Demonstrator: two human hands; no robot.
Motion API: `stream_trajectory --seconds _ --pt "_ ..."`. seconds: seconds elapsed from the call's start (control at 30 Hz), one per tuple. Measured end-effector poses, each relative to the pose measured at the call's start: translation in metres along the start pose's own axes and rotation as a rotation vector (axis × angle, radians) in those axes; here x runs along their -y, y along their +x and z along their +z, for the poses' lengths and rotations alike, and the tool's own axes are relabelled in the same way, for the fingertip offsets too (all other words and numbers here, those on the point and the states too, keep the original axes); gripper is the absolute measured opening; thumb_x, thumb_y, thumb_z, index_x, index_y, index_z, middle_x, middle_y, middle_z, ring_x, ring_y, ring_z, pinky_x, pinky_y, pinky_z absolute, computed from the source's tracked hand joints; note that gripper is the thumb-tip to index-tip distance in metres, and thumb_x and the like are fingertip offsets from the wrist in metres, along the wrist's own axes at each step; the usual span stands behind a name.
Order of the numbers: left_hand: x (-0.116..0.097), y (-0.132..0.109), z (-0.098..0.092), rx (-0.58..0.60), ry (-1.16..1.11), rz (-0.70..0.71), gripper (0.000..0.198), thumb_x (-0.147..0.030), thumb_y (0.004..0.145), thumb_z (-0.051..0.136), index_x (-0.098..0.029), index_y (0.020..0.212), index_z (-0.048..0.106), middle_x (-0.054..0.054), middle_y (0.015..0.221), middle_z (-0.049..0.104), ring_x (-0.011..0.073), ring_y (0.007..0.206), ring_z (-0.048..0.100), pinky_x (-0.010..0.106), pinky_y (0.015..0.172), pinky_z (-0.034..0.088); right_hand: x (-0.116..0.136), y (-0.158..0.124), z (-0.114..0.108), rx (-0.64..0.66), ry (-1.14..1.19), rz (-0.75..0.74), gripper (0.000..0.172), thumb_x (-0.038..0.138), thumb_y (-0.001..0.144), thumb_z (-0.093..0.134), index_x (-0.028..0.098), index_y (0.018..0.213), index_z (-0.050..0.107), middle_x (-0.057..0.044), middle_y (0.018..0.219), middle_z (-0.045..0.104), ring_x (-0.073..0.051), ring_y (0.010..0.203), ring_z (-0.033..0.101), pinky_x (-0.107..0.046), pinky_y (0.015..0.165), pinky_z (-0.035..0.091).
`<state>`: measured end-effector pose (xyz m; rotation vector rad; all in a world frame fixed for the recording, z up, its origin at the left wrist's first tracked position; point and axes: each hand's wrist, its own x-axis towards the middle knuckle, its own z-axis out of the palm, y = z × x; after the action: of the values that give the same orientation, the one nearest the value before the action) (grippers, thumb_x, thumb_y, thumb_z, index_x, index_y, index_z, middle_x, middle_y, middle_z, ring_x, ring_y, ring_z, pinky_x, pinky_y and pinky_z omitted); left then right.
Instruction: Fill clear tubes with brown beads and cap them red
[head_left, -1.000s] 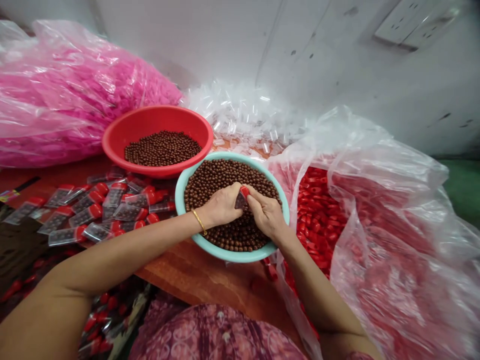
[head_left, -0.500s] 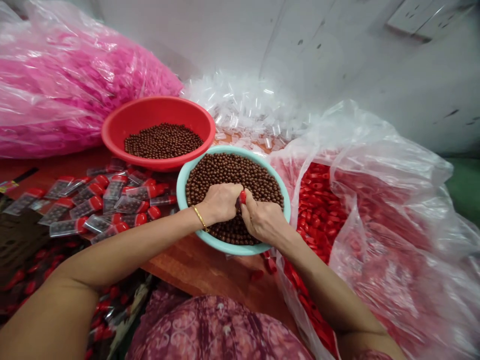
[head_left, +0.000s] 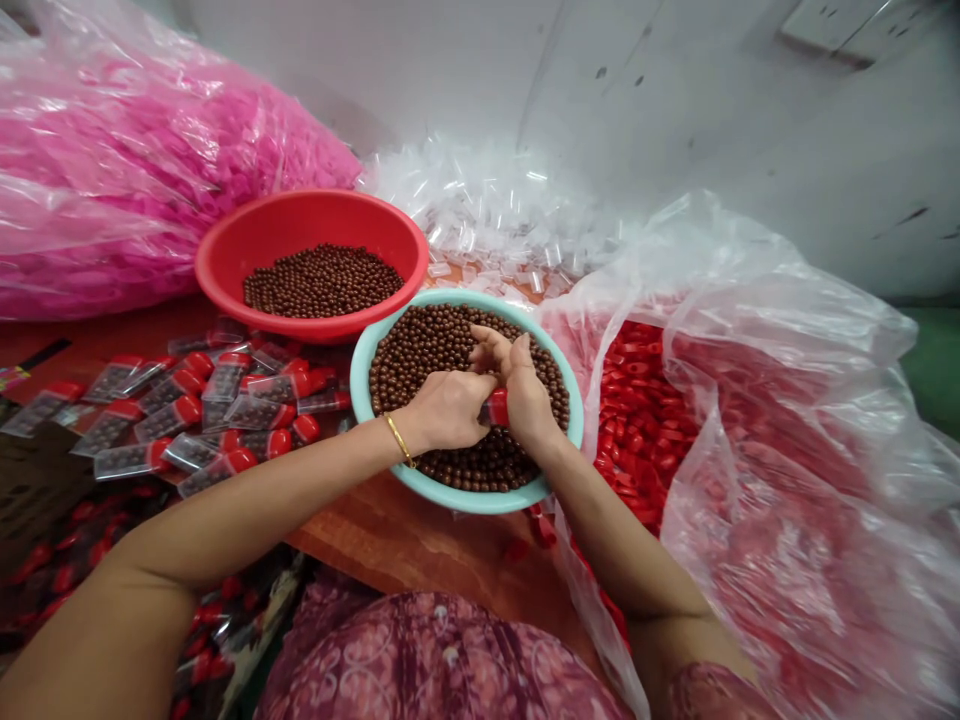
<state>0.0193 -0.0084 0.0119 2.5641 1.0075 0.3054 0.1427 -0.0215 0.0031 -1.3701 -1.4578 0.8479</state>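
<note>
My left hand [head_left: 448, 408] and my right hand [head_left: 520, 388] meet over a teal bowl [head_left: 457, 497] heaped with small brown balls [head_left: 427, 345]. My left hand is closed round a small clear packet with a red cap [head_left: 496, 407]; only the cap shows between the hands. The palm of my right hand presses against that cap, its fingers stretched up and apart. A thin gold bangle [head_left: 400, 440] circles my left wrist.
A red bowl [head_left: 300, 225] with more brown balls stands behind. Several filled red-capped packets [head_left: 187, 410] lie left of the bowls. A pink bag [head_left: 112, 180] is at far left, loose clear tubes [head_left: 495, 215] behind, a bag of red caps [head_left: 645, 410] at right.
My right hand has turned from pinching the cap to pushing on it with the palm, fingers now stretched out. The packet has sunk lower between the hands.
</note>
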Motion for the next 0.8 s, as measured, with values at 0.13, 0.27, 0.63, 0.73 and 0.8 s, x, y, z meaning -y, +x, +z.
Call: stream_trajectory --seconds 0.13,0.27,0.63,0.73,0.8 --pt "0.002 -0.003 0.000 0.012 0.051 -0.001 0.027 -0.023 0.073 0.055 -0.013 0.098 0.061 0.013 0.092 0.070 0.0299 0.090 0.066 0.036 0.075 0.052 -0.004 0.001 0.009 0.098 -0.018 0.016 0.075 0.068 0.087 0.010 0.024 0.141 0.038 -0.005 0.131 0.053 -0.016 0.123 0.047 -0.036 0.113 0.028" --pt "0.005 -0.003 0.000 -0.022 0.036 -0.058 0.024 -0.022 0.073 0.053 -0.015 0.094 0.061 0.012 0.088 0.070 0.0290 0.086 0.067 0.036 0.073 0.052 -0.001 0.008 0.014 0.089 0.042 0.016 0.082 0.074 0.083 0.015 0.021 0.143 0.033 -0.006 0.148 0.037 -0.018 0.137 0.031 -0.039 0.117 0.017" --pt "0.011 -0.039 -0.039 -0.233 -0.192 -0.297 0.030 -0.046 0.073 0.060 -0.023 0.090 0.054 -0.001 0.082 0.067 0.0190 0.077 0.064 0.027 0.069 0.046 0.010 0.022 -0.021 -0.152 0.585 0.091 0.062 0.073 0.080 0.027 0.025 0.091 0.066 -0.003 0.101 0.069 -0.022 0.102 0.061 -0.038 0.086 0.048" --pt "0.037 -0.088 -0.058 -0.191 0.061 -0.560 0.034 -0.053 0.077 0.051 -0.024 0.093 0.054 0.000 0.074 0.066 0.0228 0.075 0.065 0.029 0.065 0.044 -0.004 0.026 -0.052 -0.194 0.423 0.085 0.057 0.072 0.076 0.038 0.023 0.076 0.066 -0.004 0.086 0.070 -0.021 0.092 0.063 -0.035 0.078 0.048" --pt "0.067 -0.125 -0.060 -0.100 0.206 -0.708 0.036 -0.056 0.080 0.042 -0.026 0.096 0.054 0.001 0.074 0.067 0.0262 0.077 0.065 0.032 0.062 0.044 -0.013 0.035 -0.072 -0.216 0.298 0.072 0.054 0.070 0.074 0.043 0.021 0.073 0.066 -0.004 0.082 0.070 -0.020 0.085 0.063 -0.034 0.075 0.047"
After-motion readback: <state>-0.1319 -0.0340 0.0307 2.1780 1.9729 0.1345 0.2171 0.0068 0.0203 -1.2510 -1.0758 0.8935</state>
